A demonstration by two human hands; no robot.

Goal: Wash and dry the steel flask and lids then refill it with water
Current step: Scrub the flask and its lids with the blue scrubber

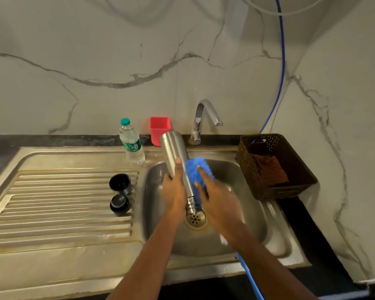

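The steel flask (175, 151) is held upside down over the sink basin (243, 230), its threaded mouth pointing at the drain (195, 218). My left hand (174, 189) grips the flask around its middle. My right hand (219, 204) holds a blue scrubber (196, 169) pressed against the flask's right side. Two black lids (120, 183) (119, 204) sit on the ribbed drainboard (63, 202), left of the basin.
A plastic water bottle (131, 142) and a red cup (160, 129) stand at the back of the sink. The tap (204, 119) rises behind the basin, no water running. A brown basket (290, 191) with a cloth (271, 172) sits to the right. A blue hose (250, 276) runs past the front edge.
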